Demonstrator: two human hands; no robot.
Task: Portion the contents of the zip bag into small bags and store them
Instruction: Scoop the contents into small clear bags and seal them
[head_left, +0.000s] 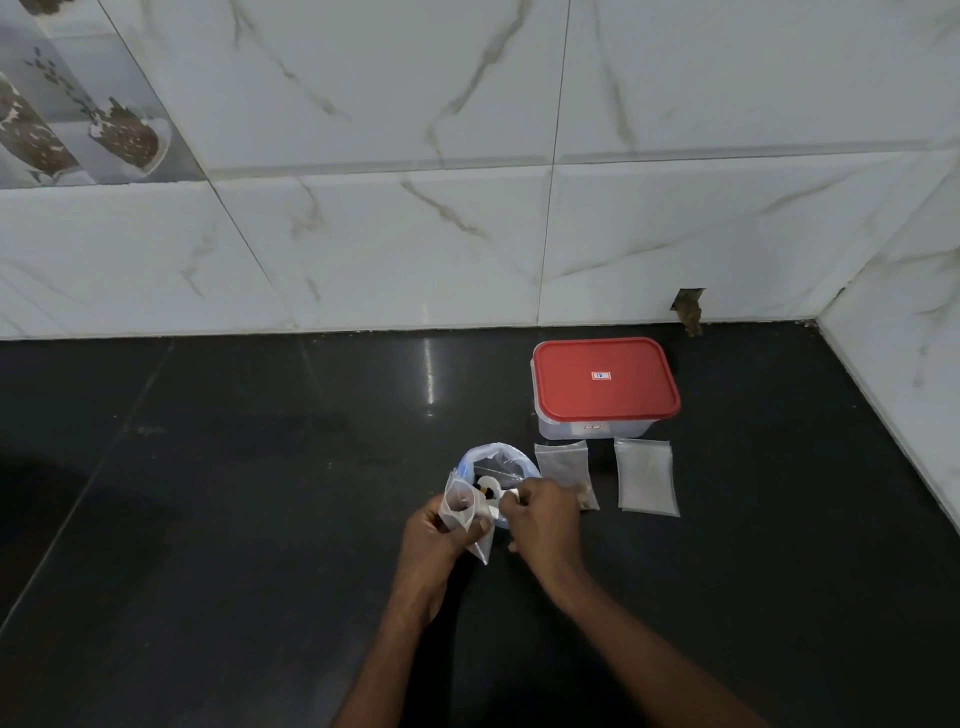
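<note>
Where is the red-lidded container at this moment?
Head view: the red-lidded container sits closed on the dark counter, right of centre by the back wall, just behind two flat small bags.

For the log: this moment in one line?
left hand grips small bag | right hand pinches white item at zip bag | two flat bags beside lidded container

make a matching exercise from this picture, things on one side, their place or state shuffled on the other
1 red-lidded clear plastic box
2 blue-rimmed clear zip bag
3 rightmost small clear plastic bag
4 left hand

a lying flat on the black counter
b lid on, nearest the wall
c grips a small clear pouch
d mouth open, by the hands

Pairs: 1-b, 2-d, 3-a, 4-c
</note>
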